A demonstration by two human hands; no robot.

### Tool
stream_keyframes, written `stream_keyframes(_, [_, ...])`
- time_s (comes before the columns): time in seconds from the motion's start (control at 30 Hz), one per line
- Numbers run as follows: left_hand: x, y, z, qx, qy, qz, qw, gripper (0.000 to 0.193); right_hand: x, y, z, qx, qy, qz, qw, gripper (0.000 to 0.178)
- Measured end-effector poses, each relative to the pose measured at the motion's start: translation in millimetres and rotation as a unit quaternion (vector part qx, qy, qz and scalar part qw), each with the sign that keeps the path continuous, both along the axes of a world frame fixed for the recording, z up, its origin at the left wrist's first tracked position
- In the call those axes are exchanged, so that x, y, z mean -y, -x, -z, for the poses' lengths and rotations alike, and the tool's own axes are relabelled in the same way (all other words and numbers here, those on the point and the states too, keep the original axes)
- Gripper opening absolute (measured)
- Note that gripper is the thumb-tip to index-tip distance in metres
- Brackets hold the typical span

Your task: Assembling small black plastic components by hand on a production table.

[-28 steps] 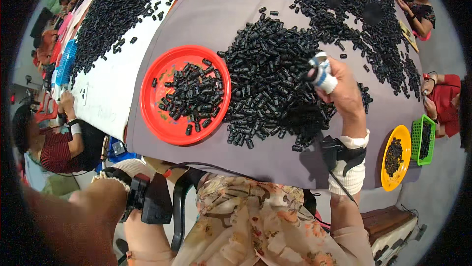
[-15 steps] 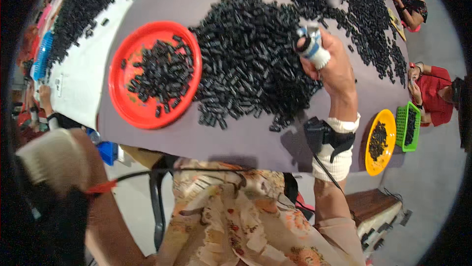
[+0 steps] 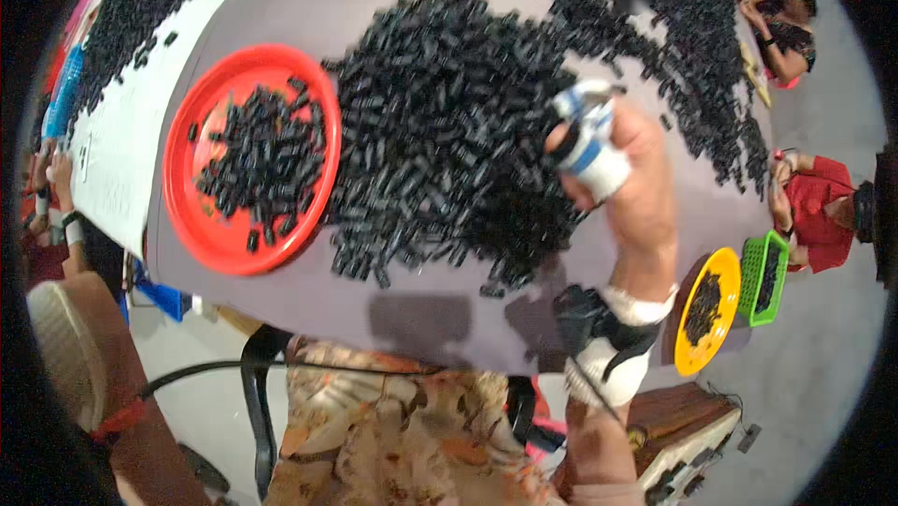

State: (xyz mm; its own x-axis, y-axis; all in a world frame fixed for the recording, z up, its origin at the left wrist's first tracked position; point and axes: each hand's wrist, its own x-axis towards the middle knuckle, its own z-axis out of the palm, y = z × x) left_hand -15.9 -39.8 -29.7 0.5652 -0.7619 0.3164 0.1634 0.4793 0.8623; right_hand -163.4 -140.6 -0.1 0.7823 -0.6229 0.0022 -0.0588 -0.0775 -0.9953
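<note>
A large heap of small black cylindrical pieces lies on the grey-covered table. Over its right edge is my right hand, fingers curled inward, with white and blue wraps and a black band around them. Whether a piece sits between the fingertips cannot be made out. A white cuff and a black strapped device with a cable circle that wrist. Left of the heap stands a red round tray holding many of the same pieces. My left forearm, with a pale wristband, reaches the lower left rim; the hand itself is out of sight.
More black pieces spread across the far right and over a white-covered table at left. A yellow plate and a green basket hold pieces at right. Co-workers sit at right, one in a red top; other hands show at far left.
The view has shifted, so the red tray appears farther left and the yellow plate lower. My left forearm has moved toward the lower left rim. My right hand stays curled over the heap's right side.
</note>
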Motion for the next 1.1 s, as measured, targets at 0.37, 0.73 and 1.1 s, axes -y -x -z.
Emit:
stream_keyframes(0.37, [16.3,-17.1,-46.5,0.057,-0.012,0.026,0.998,0.050,19.1,2.9,-7.8,-0.081,0.001,0.012,0.997,0.020])
stream_keyframes(0.73, [-12.6,-37.1,-85.4,0.117,-0.033,-0.007,0.993,0.049,54.3,25.5,14.0,-0.091,0.014,0.132,0.987,0.011])
stream_keyframes(1.1, [51.1,-53.1,30.2,0.468,-0.294,-0.157,0.819,0.050,77.6,18.1,62.4,-0.233,0.154,0.133,0.951,0.016])
